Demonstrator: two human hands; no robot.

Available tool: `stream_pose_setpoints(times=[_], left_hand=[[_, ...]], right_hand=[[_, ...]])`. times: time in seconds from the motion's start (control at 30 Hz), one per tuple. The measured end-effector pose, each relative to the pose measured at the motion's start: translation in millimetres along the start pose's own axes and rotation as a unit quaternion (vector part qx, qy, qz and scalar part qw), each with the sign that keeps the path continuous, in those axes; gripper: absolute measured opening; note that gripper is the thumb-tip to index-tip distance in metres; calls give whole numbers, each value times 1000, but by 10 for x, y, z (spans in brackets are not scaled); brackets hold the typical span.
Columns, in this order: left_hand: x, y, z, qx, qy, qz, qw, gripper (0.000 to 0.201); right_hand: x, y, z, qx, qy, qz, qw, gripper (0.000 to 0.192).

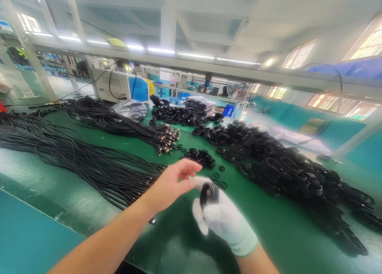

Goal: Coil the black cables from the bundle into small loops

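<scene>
Teal-and-white workshop walls (291,111) rise beyond a long, green-topped desk (247,214). Over it, the white-gloved right hand (225,222) grips a small coil of thick black cable (214,192), opening turned toward nine o'clock, long axis near twelve-to-six. The bare left hand (171,184) looks empty, fingers loosely bent and thumb apart; the coil lies between four and five o'clock from its fingertips, very near, with a gloved finger partly between. From the coil, a pile of small black rings (203,158) sits toward eleven o'clock, heaped black cable coils (276,164) at two, and long, straight black cables (89,166) between nine and ten.
</scene>
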State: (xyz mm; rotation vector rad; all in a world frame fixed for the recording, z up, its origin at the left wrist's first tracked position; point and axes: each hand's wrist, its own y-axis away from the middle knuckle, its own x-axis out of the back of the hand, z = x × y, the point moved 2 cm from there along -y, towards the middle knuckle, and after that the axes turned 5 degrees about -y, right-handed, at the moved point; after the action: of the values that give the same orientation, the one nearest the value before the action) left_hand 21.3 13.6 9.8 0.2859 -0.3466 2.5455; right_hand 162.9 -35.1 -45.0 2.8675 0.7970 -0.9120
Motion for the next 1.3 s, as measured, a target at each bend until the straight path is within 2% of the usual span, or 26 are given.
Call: stream_pose_setpoints(times=[0.1, 0.17, 0.2, 0.27, 0.33, 0.37, 0.43, 0.53, 0.6, 0.67, 0.8, 0.87, 1.03, 1.1, 1.17, 1.23, 1.3], left_hand=[[-57, -10, 62, -74, -179, -22, 981, 32], [-33, -41, 56, -82, -216, -11, 973, 27], [-2, -61, 35, -82, -209, -12, 974, 27], [63, -103, -36, -77, -147, -69, 984, 33], [113, -138, -122, -52, -55, -146, 986, 38], [130, -154, -158, -33, -29, -163, 986, 36], [143, -181, -204, -3, -46, -142, 989, 31], [108, -177, -193, 10, -143, -50, 988, 29], [80, -125, -168, 18, -161, 29, 986, 26], [43, -40, -168, 49, -135, 68, 987, 25], [-87, 130, -237, 120, 7, 8, 993, 11], [-140, 179, -275, 128, 75, 8, 989, 10], [-176, 202, -345, 137, 134, -13, 981, 13], [-147, 196, -340, 135, 111, -37, 984, 14], [-100, 196, -318, 140, 35, -45, 989, 18], [-36, 202, -274, 120, -94, 10, 988, 16], [2, 211, -217, 59, -217, 80, 971, 13]], right_hand=[[41, 1, 69, -40, -39, -28, 998, 51], [68, -12, 95, -31, -88, 5, 996, 41], [76, -22, 101, -28, -119, 34, 992, 38], [62, -45, 116, -62, -176, 78, 979, 40], [19, -71, 128, -123, -196, 76, 970, 50], [2, -84, 124, -134, -184, 68, 971, 53], [-5, -108, 96, -99, -112, 62, 987, 51], [35, -111, 43, -27, 17, 83, 996, 47], [62, -95, 26, -22, 43, 102, 994, 50], [64, -80, 15, -26, 32, 107, 993, 49], [6, -78, -3, -29, 35, 81, 996, 43], [-17, -82, -1, -31, 40, 80, 996, 42], [-26, -75, 57, -52, 6, 64, 997, 42], [-19, -71, 72, -49, -2, 71, 996, 41], [-17, -68, 79, -54, 2, 82, 995, 42], [-20, -66, 78, -65, 7, 98, 993, 46], [-29, -69, 77, -80, 18, 102, 991, 49]])
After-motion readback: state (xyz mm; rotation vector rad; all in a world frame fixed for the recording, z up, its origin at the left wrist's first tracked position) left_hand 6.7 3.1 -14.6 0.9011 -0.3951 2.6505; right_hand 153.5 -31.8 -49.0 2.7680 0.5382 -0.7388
